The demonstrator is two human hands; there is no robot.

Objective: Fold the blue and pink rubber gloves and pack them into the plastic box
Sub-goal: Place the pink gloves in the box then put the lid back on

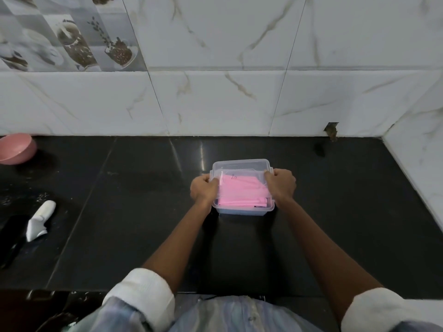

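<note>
Right now both hands grip the plastic box [242, 165] on the black countertop [134, 212] — the left hand [203, 189] clamped on its left side, the right hand [280, 184] on its right side, fingers curled over the rim and thumbs toward the person. A clear lid sits on top of the box, held between the two hands; whether it is fully snapped down cannot be told. Through the lid, between the two grips, the folded pink glove [242, 191] lies flat and fills most of the inside. Under it, along the near wall of the box just below the hands, a pale blue band shows — probably the blue glove [242, 212], though its shape is too blurred through the plastic to make out.

Well off to the left of the left hand, a white folded cloth [39, 220] lies on the counter beside a dark object [12, 238]. Farther left and back, against the marble-tiled wall [215, 99], sits a pink bowl [16, 148]. Rolled-up white sleeve cuffs [141, 293] cover both forearms near the elbows.
</note>
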